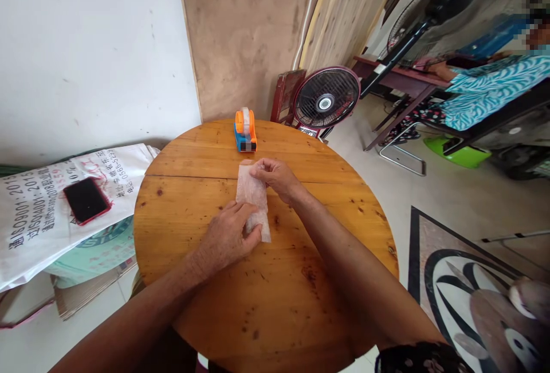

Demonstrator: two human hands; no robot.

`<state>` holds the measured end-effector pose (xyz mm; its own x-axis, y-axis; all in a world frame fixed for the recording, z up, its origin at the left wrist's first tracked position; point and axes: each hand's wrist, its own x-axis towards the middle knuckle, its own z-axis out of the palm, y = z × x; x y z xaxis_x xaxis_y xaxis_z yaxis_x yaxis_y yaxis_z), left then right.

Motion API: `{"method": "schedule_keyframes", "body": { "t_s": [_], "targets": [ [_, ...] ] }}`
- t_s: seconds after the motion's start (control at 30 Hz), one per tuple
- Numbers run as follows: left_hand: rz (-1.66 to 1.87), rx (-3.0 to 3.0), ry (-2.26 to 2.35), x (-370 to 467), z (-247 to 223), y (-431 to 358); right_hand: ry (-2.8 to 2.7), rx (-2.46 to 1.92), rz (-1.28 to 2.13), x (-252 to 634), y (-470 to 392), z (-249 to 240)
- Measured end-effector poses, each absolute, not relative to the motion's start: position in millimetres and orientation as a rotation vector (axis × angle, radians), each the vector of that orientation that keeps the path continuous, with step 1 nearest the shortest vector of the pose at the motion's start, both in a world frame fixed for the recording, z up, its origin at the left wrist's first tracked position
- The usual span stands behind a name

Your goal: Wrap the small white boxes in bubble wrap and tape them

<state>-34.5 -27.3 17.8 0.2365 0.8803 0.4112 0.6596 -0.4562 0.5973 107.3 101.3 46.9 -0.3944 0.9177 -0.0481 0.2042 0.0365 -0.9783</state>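
A narrow strip of thin, whitish, crinkled tissue-like sheet (251, 188) lies on the round wooden table (326, 218); its exact material is unclear. At its upper right corner, the thumb and forefinger of my right hand (277, 178) pinch the edge. My left hand (232, 227) rests over the lower left part, thumb and fingers apart, covering some of the strip. A small brownish patch shows at the strip's top end. Beyond it stands an orange and blue tape dispenser (246, 131) with a roll of clear tape, touched by neither hand.
To the left, a black phone (87, 200) lies on a printed white sack (124, 167). Behind the table are a wall and a round fan (325, 99). A person in a patterned blue sleeve (498, 89) sits at a desk on the right, near a green stool (458, 152).
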Motion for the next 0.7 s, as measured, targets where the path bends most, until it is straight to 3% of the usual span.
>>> {"method": "schedule_keyframes", "body": {
  "t_s": [0.47,0.7],
  "targets": [
    [1.16,2.333,1.434,-37,15,-27,-1.72,-1.514,1.267,102,120,24],
    [0.958,2.393,1.379,-40,24,-24,-1.821,-1.597,1.364,95,134,26]
  ]
}}
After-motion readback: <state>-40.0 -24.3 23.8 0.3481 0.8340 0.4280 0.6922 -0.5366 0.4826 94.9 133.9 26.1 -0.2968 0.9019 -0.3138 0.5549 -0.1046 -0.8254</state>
